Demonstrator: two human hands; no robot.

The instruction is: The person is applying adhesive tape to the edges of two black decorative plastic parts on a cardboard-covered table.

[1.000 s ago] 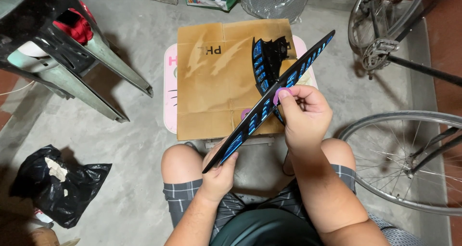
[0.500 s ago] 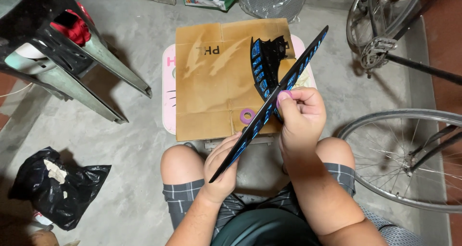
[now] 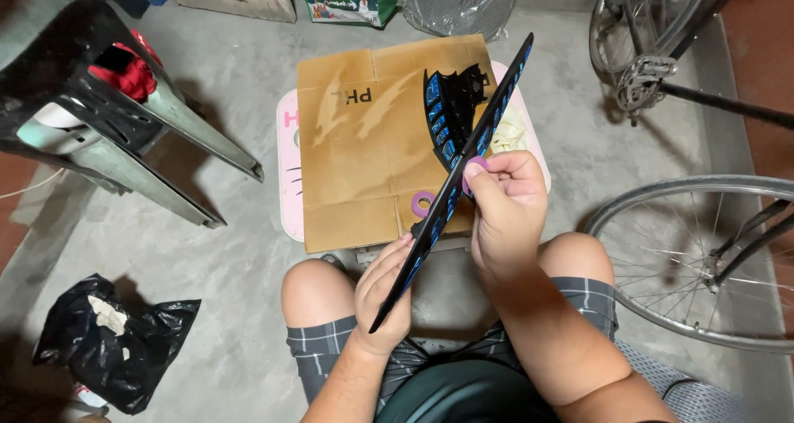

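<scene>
Now tilted steeper than a moment ago, a long black-and-blue strip [image 3: 451, 193] is clamped by both hands, left [image 3: 382, 295] low, right [image 3: 504, 208] mid-length, above cardboard [image 3: 364, 142].

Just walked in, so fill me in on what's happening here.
A seated person holds a long black-and-blue slotted strip edge-on over their knees. The left hand grips its lower end and the right hand pinches its middle. A second, curved black-and-blue piece and a purple ring lie on the flattened cardboard ahead.
</scene>
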